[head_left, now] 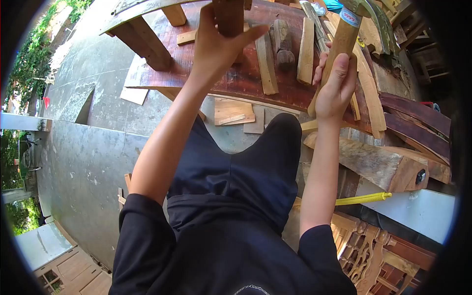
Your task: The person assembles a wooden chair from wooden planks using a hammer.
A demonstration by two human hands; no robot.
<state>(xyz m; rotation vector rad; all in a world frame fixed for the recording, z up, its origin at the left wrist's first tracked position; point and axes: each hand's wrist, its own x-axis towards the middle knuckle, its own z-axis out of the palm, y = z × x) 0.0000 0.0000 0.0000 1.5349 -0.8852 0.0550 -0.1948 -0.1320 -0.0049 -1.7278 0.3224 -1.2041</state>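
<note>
My right hand [336,86] is wrapped round the wooden handle of a hammer [345,37], held upright. A round blue-and-white sticker is on the handle below the metal head. My left hand [216,51] is raised against a brown wooden leg [229,17] of an upturned-looking wooden frame [142,42]. Its thumb is stretched out to the right, away from the wood, and the other fingers point up. Their tips run out toward the top edge, so how firmly they press cannot be seen. The frame rests on a reddish-brown worktable [231,81].
A dark wooden mallet-like block [283,46] and wood strips [266,64] lie on the worktable. Thick timber pieces [366,160] and a yellow ribbed strip [364,198] are at the right. Carved furniture parts [361,248] stand lower right. Thin boards [233,112] lie on the floor.
</note>
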